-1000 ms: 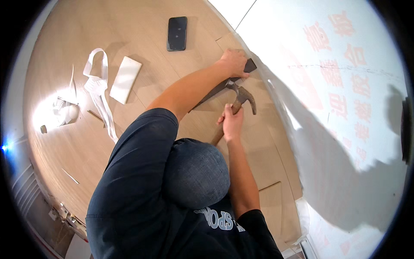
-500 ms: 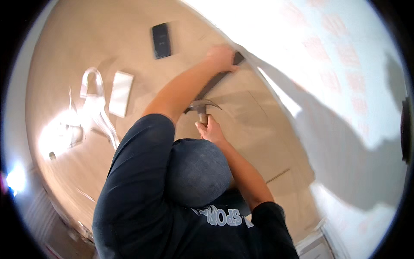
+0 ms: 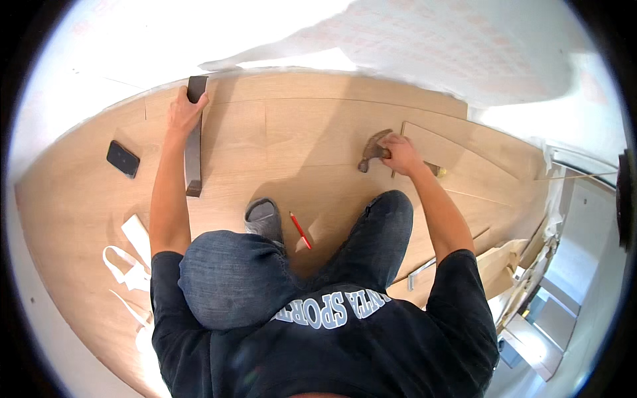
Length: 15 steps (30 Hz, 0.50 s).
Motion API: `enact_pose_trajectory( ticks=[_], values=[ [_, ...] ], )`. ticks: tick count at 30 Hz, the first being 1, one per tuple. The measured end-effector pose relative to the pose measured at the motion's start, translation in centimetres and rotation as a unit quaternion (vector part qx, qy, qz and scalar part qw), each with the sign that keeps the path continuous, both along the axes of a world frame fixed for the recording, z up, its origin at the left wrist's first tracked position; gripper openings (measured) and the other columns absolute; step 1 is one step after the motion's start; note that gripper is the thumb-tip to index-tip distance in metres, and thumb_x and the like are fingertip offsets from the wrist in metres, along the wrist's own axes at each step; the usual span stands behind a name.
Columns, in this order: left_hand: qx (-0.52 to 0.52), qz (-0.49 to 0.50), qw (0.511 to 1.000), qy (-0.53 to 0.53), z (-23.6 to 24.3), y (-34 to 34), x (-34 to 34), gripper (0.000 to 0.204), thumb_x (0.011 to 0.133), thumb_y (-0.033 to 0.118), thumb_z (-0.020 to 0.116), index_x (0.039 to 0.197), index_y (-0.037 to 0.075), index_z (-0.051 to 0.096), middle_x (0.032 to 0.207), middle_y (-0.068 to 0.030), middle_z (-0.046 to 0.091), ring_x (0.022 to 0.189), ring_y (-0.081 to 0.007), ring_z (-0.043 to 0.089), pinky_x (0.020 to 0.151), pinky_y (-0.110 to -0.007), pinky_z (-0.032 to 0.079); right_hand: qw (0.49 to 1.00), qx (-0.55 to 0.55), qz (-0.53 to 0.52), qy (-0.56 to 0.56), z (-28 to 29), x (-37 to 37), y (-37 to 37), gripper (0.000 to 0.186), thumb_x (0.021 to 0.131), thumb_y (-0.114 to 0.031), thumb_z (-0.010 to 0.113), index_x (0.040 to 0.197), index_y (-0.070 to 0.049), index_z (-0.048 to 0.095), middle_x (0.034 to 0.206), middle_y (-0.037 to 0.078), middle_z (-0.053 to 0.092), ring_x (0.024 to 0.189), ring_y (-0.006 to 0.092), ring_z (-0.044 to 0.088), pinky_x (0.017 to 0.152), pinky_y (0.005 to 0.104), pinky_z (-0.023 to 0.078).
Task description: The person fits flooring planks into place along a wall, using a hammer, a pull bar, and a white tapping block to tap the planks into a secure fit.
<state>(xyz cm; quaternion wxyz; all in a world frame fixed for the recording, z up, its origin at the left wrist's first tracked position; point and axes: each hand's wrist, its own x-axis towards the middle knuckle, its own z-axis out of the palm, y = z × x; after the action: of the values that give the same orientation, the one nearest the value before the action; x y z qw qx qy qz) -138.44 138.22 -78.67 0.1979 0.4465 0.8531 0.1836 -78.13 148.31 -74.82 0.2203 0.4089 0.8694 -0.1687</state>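
My left hand (image 3: 184, 114) is closed round the far part of a flat dark metal pull bar (image 3: 194, 152), which lies along the floor with its far end near the wall. The bar's bent near end points toward me. Off to the right, my right hand (image 3: 402, 156) grips a claw hammer (image 3: 373, 150), its head turned to the left, away from the bar. A loose wood plank (image 3: 458, 154) lies beside and beyond this hand. Past the hand shows a dark piece with a yellow end; I cannot tell whether it is the hammer's handle.
A red pencil (image 3: 300, 231) lies between my legs on the plank floor (image 3: 298, 139). A black phone (image 3: 123, 159) is left of the bar, with a white block (image 3: 137, 237) and white strap (image 3: 114, 259) nearer me. A pale wall (image 3: 285, 33) runs along the far side.
The view has turned, and the wall now runs across the far side. The hammer has moved from beside the bar's near end out to the right. My left hand still grips the bar.
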Motion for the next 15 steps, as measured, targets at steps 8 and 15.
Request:
enact_pose_trajectory(
  ticks=[8,15],
  values=[
    [0.131,0.085,0.985,-0.075,7.5,-1.2,8.8,0.056,0.096,0.05,0.068,0.107,-0.005,0.061,0.094,-0.0183,0.069,0.087,-0.0273,0.067,0.077,-0.041,0.054,0.999,-0.005,0.031,0.006,-2.4,8.6,-1.0,0.045,0.082,-0.036,0.076,0.122,-0.014,0.071,0.136,0.005,0.062,0.137,0.0253,0.048,0.117,0.0422,0.036],
    [0.171,0.079,0.95,-0.25,9.8,0.5,16.6,0.058,0.102,0.048,0.062,0.116,-0.008,0.061,0.102,-0.0154,0.068,0.094,-0.0224,0.063,0.084,-0.039,0.051,0.996,0.048,-0.053,0.051,-3.7,17.1,-4.1,0.033,0.081,-0.031,0.074,0.104,-0.008,0.073,0.13,0.007,0.063,0.135,0.0283,0.047,0.117,0.0423,0.037]
  ],
)
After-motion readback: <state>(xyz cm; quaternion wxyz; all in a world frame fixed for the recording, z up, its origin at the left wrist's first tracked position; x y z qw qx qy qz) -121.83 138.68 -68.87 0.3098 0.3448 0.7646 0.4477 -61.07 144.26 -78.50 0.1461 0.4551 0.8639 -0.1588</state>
